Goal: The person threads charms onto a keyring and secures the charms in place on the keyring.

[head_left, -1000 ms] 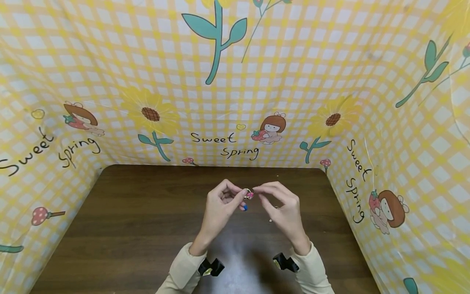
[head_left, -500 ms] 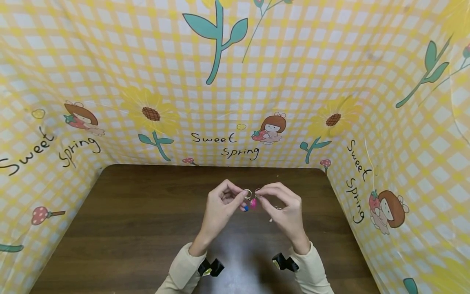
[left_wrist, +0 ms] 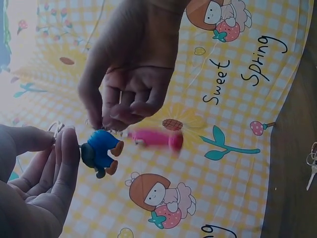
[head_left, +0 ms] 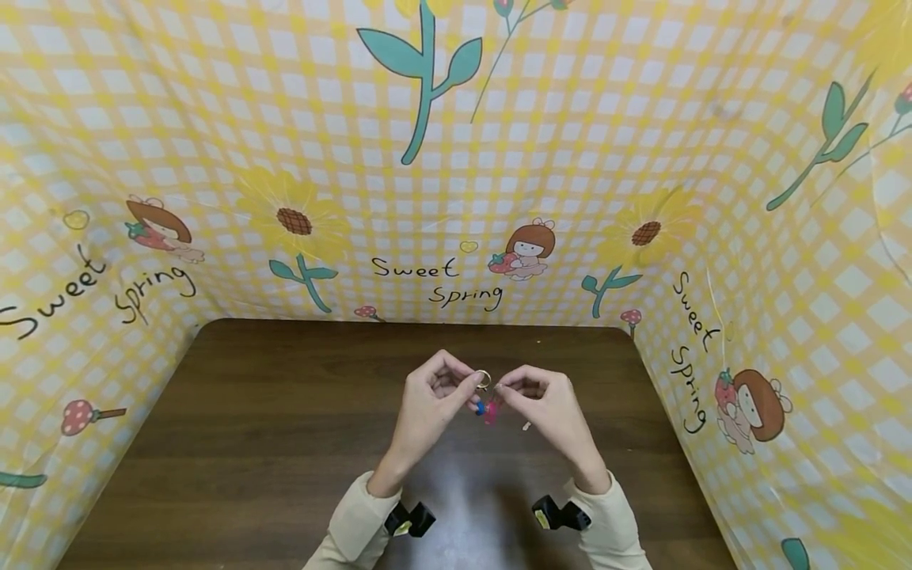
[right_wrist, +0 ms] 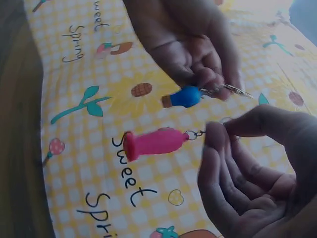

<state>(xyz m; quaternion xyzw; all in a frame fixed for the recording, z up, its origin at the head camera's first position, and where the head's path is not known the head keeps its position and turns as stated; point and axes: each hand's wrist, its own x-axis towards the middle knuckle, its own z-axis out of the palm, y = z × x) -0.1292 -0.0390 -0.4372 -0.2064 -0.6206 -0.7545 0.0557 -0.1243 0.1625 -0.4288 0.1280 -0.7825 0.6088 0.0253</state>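
My left hand point(head_left: 431, 404) pinches a metal key ring point(head_left: 484, 380) between thumb and forefinger. From it hangs a blue figure charm point(left_wrist: 101, 146) with brown feet, on a short chain. Opposite, the fingertips of my right hand point(head_left: 545, 400) pinch the ring end of a short chain point(right_wrist: 196, 134). A bright pink figure charm point(right_wrist: 157, 141) dangles from that chain. Both charms hang close together over the table, the pink one overlapping the blue one in the head view. Much of the pink charm's ring is hidden behind my right fingertips.
A bunch of keys point(left_wrist: 312, 166) lies on the dark wooden table point(head_left: 285, 443), partly behind my right hand in the head view. Yellow checked cloth walls point(head_left: 399, 198) rise at the back and both sides.
The pink charm has dropped from beside the left hand's ring and now hangs lower, near the blue charm. My right hand has shifted slightly down, and its fingers are more closed.
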